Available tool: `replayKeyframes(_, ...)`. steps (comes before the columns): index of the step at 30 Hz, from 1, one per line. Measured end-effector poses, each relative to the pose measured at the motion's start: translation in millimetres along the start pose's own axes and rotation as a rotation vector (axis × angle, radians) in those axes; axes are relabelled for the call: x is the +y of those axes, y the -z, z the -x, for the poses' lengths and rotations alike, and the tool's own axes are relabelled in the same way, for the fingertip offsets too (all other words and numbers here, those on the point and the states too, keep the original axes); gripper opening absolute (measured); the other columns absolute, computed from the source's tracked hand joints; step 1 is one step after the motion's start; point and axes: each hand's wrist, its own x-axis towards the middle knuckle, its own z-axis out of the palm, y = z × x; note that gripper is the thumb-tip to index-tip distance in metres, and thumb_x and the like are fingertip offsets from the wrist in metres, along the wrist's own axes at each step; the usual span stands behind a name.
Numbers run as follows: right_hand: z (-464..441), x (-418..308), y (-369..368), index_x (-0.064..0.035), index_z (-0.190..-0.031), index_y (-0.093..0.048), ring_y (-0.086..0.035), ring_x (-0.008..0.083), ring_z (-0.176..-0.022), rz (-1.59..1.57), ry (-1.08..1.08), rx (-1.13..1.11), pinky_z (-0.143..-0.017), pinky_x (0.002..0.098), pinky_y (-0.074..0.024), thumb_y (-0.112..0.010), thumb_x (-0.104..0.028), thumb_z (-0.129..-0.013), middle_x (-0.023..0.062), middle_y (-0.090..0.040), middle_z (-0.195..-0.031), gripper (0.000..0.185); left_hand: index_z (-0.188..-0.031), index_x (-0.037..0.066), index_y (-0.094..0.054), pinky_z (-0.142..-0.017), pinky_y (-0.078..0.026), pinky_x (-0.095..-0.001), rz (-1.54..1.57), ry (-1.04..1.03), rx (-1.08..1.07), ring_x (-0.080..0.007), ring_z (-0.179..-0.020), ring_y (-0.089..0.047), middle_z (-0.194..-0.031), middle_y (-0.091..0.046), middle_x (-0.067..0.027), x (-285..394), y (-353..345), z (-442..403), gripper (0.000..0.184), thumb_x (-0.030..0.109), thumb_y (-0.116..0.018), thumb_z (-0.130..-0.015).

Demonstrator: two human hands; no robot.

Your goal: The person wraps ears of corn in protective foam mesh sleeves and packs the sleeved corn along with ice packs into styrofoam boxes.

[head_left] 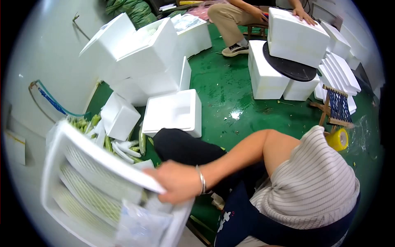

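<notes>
My right hand (177, 181) reaches across to the left and grips the near rim of a white foam box (53, 164), its fingers wrapped over the edge. The box is tilted and holds several long green items in white mesh sleeves (88, 185), with a clear plastic pack (142, 226) on top at its lower end. A silver bracelet is on my right wrist. My left hand does not show.
Green vegetables (123, 150) lie beside a small foam box (119, 117). An open foam box (175, 109) stands on the green floor, near stacked boxes (144, 53). A co-worker's hand (303, 15) rests on a box (297, 39) over a black round top (288, 68). A stool (339, 107) and yellow tape (338, 140) are right.
</notes>
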Motion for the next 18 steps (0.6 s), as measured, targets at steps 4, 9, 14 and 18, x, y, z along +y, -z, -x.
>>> replayKeyframes(4, -1.9, -26.3, 112.5, 0.0062, -0.107, -0.049, -0.062, 0.0336, -0.067, 0.177, 0.048, 0.261, -0.064, 0.0381, -0.0511, -0.061, -0.015, -0.066, 0.0209, -0.06, -0.072, 0.047, -0.108, -0.003, -0.052, -0.083, -0.044, -0.032, 0.373, -0.304, -0.18, -0.0217, -0.09, -0.054, -0.1, -0.055, -0.0126, 86.0, -31.5, -76.5, 0.042, 0.013, -0.055, -0.07)
replayKeyframes(9, 44.9, 17.1, 187.5, 0.0054, -0.095, -0.056, -0.063, 0.0297, -0.072, 0.107, -0.121, 0.582, -0.07, 0.0388, -0.0501, -0.061, -0.019, -0.064, 0.0213, -0.063, -0.08, 0.039, -0.105, -0.003, -0.054, -0.075, -0.043, -0.0313, 0.245, -0.523, -0.445, -0.0199, -0.084, -0.053, -0.093, -0.054, -0.0093, 222.9, -135.1, -60.2, 0.042, 0.018, -0.061, -0.069)
replayKeyframes(14, 137.6, 89.2, 197.0, 0.0048, -0.095, -0.06, -0.062, 0.024, -0.073, 0.061, -0.615, 0.709, -0.07, 0.0336, -0.0495, -0.06, -0.016, -0.062, 0.0168, -0.065, -0.081, 0.039, -0.091, -0.005, -0.062, -0.065, -0.049, -0.0364, 0.046, -0.628, -0.91, -0.0239, -0.07, -0.063, -0.076, -0.065, -0.0151, 240.2, -308.2, -44.4, 0.035, 0.019, -0.059, -0.067)
replayKeyframes(18, 222.3, 168.8, 173.2, 0.0051, -0.081, -0.065, -0.061, 0.0224, -0.067, -0.097, -0.922, 0.744, -0.066, 0.0319, -0.0491, -0.061, -0.013, -0.061, 0.0156, -0.065, -0.072, 0.028, -0.1, -0.004, -0.063, -0.079, -0.049, -0.0429, -0.256, -0.668, -1.073, -0.0384, -0.088, -0.063, -0.093, -0.065, -0.0245, 216.3, -439.3, 2.3, 0.043, 0.026, -0.056, -0.07)
